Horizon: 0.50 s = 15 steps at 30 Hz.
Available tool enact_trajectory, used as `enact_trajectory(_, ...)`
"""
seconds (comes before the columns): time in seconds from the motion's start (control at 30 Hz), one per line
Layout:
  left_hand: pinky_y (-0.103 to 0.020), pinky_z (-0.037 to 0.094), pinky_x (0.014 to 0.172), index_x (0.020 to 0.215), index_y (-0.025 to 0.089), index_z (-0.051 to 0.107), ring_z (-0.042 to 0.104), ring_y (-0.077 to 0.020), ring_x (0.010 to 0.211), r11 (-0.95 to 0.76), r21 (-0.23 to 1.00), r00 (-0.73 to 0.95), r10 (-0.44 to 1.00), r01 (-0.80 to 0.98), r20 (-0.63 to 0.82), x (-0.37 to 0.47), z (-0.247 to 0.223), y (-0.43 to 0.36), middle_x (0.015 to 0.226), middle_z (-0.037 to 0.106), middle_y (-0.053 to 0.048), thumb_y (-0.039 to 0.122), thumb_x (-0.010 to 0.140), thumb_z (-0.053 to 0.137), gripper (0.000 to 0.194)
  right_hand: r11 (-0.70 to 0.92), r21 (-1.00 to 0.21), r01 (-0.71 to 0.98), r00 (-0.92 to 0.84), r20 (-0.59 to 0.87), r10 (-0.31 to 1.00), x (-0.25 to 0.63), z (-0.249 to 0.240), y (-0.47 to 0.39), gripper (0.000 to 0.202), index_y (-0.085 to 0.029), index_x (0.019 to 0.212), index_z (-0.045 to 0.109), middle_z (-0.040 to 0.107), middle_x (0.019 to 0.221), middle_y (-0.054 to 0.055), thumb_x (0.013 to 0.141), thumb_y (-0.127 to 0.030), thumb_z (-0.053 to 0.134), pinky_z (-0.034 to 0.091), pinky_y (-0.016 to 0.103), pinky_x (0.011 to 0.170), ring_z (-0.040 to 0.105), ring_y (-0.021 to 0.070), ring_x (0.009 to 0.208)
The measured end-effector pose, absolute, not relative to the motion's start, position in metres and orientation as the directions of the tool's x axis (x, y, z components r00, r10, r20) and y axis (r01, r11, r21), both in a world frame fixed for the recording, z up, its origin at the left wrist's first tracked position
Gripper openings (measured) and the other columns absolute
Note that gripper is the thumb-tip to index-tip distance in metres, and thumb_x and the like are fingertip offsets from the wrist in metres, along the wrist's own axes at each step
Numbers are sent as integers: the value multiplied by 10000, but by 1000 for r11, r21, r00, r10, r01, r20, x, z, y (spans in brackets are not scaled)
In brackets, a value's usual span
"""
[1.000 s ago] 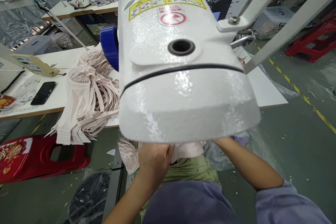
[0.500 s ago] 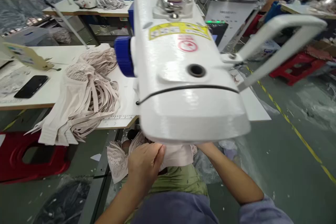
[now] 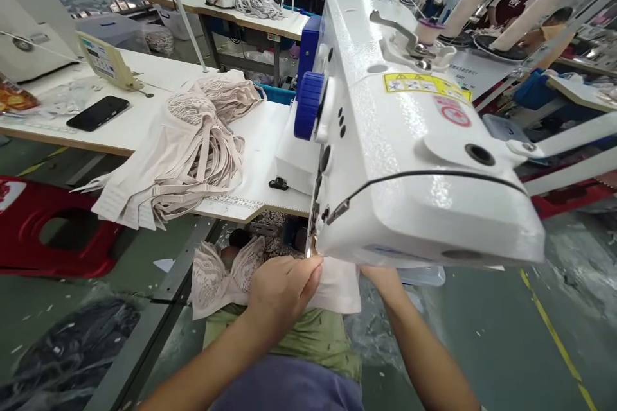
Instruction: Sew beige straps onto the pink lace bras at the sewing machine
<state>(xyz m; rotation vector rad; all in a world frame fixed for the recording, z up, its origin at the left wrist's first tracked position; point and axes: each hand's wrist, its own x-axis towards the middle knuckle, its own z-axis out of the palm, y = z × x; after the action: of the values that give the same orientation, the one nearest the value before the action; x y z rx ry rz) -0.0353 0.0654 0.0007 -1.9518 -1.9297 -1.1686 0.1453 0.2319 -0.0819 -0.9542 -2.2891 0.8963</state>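
Note:
A pale pink lace bra lies across my lap below a white sewing machine. My left hand is closed on its fabric, thumb and fingers pinched together just in front of the needle area. To the left of that hand the lace cups hang down; a smooth band of the bra stretches off to its right. My right hand is at the right end of that band, its fingers hidden under the machine head.
A pile of similar pink bras hangs over the front edge of the white table. A black phone and a control panel are farther left. A red stool stands at the left; thread cones rise behind the machine.
The view has swung left, so the machine now appears farther right and shows its left side. My left hand remains on the bra near the needle area; my right hand stays under the head.

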Motion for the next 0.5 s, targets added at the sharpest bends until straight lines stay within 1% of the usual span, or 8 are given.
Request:
enact_trajectory(0.13,-293,370,547,798,178,673,573,-152,512,-166,349,-85,794,922,602,-33,5,67,554,638,16,231,999,430,320,468,-761,449,-542,185,820,143,-101,226,232,-235,988,684,740,960,84,854,-372,554,499,453,992,631,303,1079)
enact_trajectory(0.2,-293,376,557,837,174,682,591,-152,527,-173,329,-59,805,928,590,-33,6,67,575,657,16,232,1003,423,313,429,-777,461,-496,174,850,145,-115,221,243,-228,1007,679,736,973,90,870,-350,519,490,452,998,624,297,1088)
enact_trajectory(0.27,-292,379,560,878,167,690,600,-152,537,-182,319,-44,807,930,589,-34,7,67,594,674,18,228,1003,424,300,382,-788,482,-450,151,880,151,-132,216,287,-204,1056,660,723,1030,113,890,-320,457,488,460,993,617,291,1094)
enact_trajectory(0.33,-295,371,549,897,162,698,596,-152,532,-190,318,-35,809,929,587,-34,6,67,590,672,21,225,1003,425,299,329,-793,512,-420,103,902,161,-152,212,337,-175,1102,639,700,1106,143,889,-280,400,485,474,991,610,289,1107)
enact_trajectory(0.4,-300,359,532,904,154,705,583,-150,515,-194,322,-34,809,927,587,-34,5,66,577,665,20,229,1003,430,302,280,-792,543,-422,31,906,173,-172,212,380,-165,1126,635,675,1174,157,856,-226,373,471,487,1007,596,290,1146)
enact_trajectory(0.5,-288,352,518,941,136,710,572,-136,496,-208,354,-41,811,912,583,-34,3,64,580,668,19,220,988,470,259,218,-784,581,-476,-110,872,190,-199,217,436,-173,1141,653,656,1232,148,784,-151,402,446,495,1042,577,293,1197)
